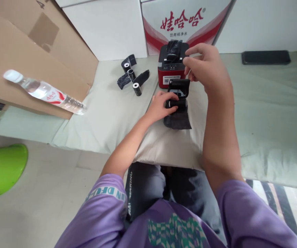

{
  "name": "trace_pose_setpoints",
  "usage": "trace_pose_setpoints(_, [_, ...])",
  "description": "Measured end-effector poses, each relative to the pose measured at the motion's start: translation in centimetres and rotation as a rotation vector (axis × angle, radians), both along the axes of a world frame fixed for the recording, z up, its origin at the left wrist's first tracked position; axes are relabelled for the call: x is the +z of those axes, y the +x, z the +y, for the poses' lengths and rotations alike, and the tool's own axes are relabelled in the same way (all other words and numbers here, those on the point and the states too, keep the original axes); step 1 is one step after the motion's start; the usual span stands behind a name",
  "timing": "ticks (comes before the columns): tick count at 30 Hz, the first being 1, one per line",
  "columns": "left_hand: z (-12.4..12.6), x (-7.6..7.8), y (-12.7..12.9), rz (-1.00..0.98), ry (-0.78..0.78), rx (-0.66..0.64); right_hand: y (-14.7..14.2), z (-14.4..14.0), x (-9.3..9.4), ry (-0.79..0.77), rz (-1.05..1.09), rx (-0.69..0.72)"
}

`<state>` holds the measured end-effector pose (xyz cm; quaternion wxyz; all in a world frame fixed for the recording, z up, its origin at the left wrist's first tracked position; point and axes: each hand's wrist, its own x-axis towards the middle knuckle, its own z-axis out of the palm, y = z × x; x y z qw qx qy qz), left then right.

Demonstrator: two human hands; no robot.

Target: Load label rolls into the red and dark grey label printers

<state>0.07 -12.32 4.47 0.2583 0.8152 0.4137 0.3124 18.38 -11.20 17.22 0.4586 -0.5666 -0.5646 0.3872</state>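
My left hand (161, 105) grips the end of a black roll (177, 104) between thumb and fingers. That roll sits in or on a small black device with a raised lid (180, 83), perhaps a portable printer; a loose black strip (181, 120) hangs toward me. My right hand (202, 65) is raised above and right of the device, thumb and index finger apart, nothing visible between them. Behind stands a red and black box-shaped printer (165, 74) with a crumpled black strip (174, 51) on top. The fingers partly hide the held roll.
Several small black rolls (137, 89) with loose tails lie left of the printer on the cloth-covered surface (107, 127). A water bottle (45, 91) leans by a cardboard box (68, 44) at left. White cartons (112, 27) line the back. A dark flat object (266, 57) lies far right.
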Motion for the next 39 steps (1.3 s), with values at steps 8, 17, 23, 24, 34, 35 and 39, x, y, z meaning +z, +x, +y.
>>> trace_pose_setpoints(8, [-0.1,-0.1,0.0,-0.002,0.084,0.03,0.4,0.2,-0.1,0.02,0.015,-0.007])
trace_pose_setpoints(17, [0.7,-1.3,-0.1,-0.109,-0.025,0.013,0.4,0.2,-0.2,-0.004,0.023,-0.004])
trace_pose_setpoints(23, [1.3,-2.6,-0.2,-0.217,-0.036,-0.002,0.5,0.4,-0.5,0.011,0.015,-0.003])
trace_pose_setpoints(24, [1.5,-2.8,-0.2,-0.237,-0.041,-0.011,0.5,0.4,-0.5,0.004,0.012,-0.013])
trace_pose_setpoints(34, [2.0,-3.7,-0.3,-0.274,-0.071,0.003,0.7,1.1,-1.1,-0.005,0.038,-0.029])
trace_pose_setpoints(35, [1.9,-3.7,-0.3,-0.268,-0.073,-0.005,0.7,1.3,-1.3,-0.01,0.045,-0.027])
trace_pose_setpoints(39, [1.6,-3.4,-0.4,-0.273,-0.098,-0.013,1.0,1.7,-1.6,0.033,0.097,-0.053])
